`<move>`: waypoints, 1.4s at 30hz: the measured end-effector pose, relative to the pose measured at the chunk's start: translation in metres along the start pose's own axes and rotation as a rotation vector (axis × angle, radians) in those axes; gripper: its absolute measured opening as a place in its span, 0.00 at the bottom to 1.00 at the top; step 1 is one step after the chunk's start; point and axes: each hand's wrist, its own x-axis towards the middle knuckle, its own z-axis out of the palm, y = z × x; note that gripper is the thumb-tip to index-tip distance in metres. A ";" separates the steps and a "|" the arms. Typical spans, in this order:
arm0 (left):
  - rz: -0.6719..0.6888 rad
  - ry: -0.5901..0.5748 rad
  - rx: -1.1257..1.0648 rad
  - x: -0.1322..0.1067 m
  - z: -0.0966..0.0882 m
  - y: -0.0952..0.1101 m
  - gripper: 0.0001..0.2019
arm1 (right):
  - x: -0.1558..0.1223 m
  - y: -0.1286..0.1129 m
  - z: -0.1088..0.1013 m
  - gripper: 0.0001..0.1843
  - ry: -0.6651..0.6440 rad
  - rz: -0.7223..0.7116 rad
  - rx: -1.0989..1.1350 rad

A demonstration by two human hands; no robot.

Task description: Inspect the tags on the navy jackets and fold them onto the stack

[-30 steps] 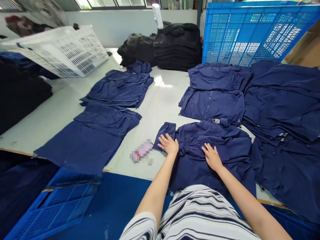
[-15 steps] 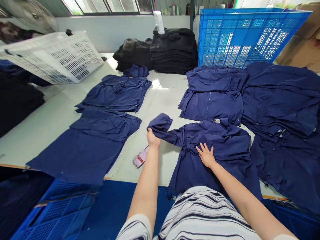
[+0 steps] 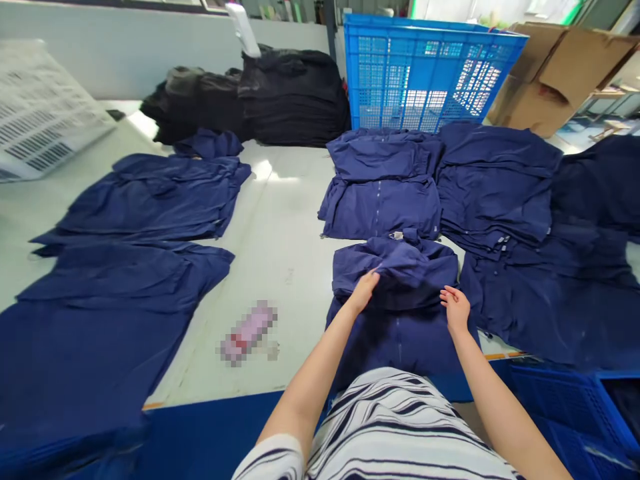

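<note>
While the left hand (image 3: 364, 291) pinches it, navy jacket (image 3: 400, 340) bunched, folded (right hand (image 3: 455, 310) open)

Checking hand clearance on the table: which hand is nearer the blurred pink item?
Left. The left hand is at the folded navy garment, to the right of the blurred pink item. The right hand is farther right, at the garment's far edge.

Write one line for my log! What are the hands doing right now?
left hand: on fold of navy work jacket | right hand: at jacket's edge, fingers curled | behind: blue plastic crate
</note>
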 end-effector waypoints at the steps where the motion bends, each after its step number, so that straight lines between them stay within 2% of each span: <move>1: 0.014 -0.081 0.144 0.000 0.011 -0.005 0.26 | 0.002 0.000 -0.007 0.25 0.024 0.018 -0.014; 2: 0.047 -0.161 0.328 -0.001 0.019 -0.008 0.28 | 0.003 0.001 -0.013 0.25 0.031 0.035 -0.034; 4: 0.159 -0.271 0.702 -0.007 0.022 -0.013 0.32 | 0.003 0.003 -0.021 0.25 0.016 0.040 -0.099; 6: 0.269 -0.258 0.944 -0.019 0.010 -0.019 0.35 | 0.002 0.004 -0.026 0.25 -0.010 -0.023 -0.211; 8: 0.317 -0.131 1.084 -0.035 -0.011 -0.025 0.37 | 0.000 0.003 -0.028 0.26 -0.019 -0.111 -0.365; 10: 0.283 0.090 1.148 -0.051 -0.034 -0.033 0.38 | -0.003 0.000 -0.025 0.28 -0.026 -0.137 -0.550; 13: 0.133 0.459 1.163 -0.067 -0.060 -0.045 0.34 | -0.006 -0.010 -0.014 0.30 -0.090 -0.110 -0.784; 15: 0.021 0.607 1.135 -0.069 -0.070 -0.051 0.31 | -0.004 -0.022 -0.005 0.27 -0.165 -0.219 -0.803; 16: -0.031 0.636 1.103 -0.067 -0.072 -0.053 0.31 | 0.000 -0.028 -0.002 0.26 -0.197 -0.309 -0.761; 19: -0.142 0.577 0.980 -0.059 -0.076 -0.053 0.26 | 0.025 -0.045 0.000 0.26 -0.161 -0.516 -0.573; 22: -0.144 0.510 1.006 -0.056 -0.081 -0.051 0.17 | 0.059 -0.044 -0.012 0.29 -0.018 -0.484 -0.518; 26: -0.145 0.453 1.160 -0.069 -0.092 -0.047 0.08 | 0.085 -0.020 -0.033 0.26 -0.038 -0.395 -0.660; 28: -0.126 0.444 1.203 -0.074 -0.094 -0.044 0.08 | 0.085 -0.014 -0.036 0.24 -0.023 -0.460 -0.749; 30: -0.040 0.491 1.230 -0.070 -0.090 -0.038 0.13 | 0.081 -0.017 -0.029 0.24 -0.018 -0.575 -0.842; 32: 0.080 0.489 1.226 -0.055 -0.080 -0.030 0.15 | 0.076 -0.027 -0.015 0.23 -0.160 -0.698 -0.936; 34: 0.172 0.364 1.204 -0.032 -0.063 -0.024 0.15 | 0.072 -0.037 0.002 0.22 -0.391 -0.787 -1.035; 36: 0.195 0.214 1.207 -0.008 -0.043 -0.024 0.17 | 0.069 -0.041 0.018 0.24 -0.545 -0.792 -1.151; 39: 0.037 0.148 1.271 0.016 -0.018 -0.033 0.26 | 0.059 -0.031 0.030 0.29 -0.631 -0.682 -1.297; 42: -0.128 0.175 1.334 0.016 -0.006 -0.050 0.36 | 0.047 -0.016 0.029 0.30 -0.676 -0.622 -1.337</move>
